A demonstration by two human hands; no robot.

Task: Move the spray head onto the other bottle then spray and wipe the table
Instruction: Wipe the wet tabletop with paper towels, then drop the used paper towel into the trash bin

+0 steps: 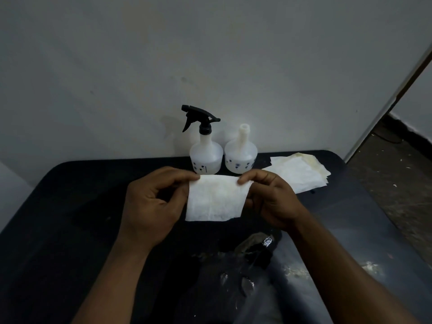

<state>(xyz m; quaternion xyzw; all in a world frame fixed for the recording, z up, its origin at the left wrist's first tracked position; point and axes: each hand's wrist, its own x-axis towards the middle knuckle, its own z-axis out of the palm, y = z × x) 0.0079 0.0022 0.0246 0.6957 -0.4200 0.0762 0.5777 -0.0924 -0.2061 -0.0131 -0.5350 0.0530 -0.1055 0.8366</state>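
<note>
Two white plastic bottles stand side by side at the back of the dark table point(70, 206), against the wall. The left bottle point(205, 155) carries the black spray head point(198, 118), its nozzle pointing left. The right bottle point(240, 157) has a bare open neck. In front of them I hold a white tissue point(217, 198) stretched above the table: my left hand point(152, 204) pinches its upper left corner and my right hand point(271, 197) pinches its upper right corner. Wet patches point(247, 270) glisten on the table below my hands.
A pile of several white and yellowish tissues point(301, 171) lies on the table's back right corner. The grey wall rises right behind the bottles. To the right the table ends at a rounded edge, with rough floor point(397, 174) beyond.
</note>
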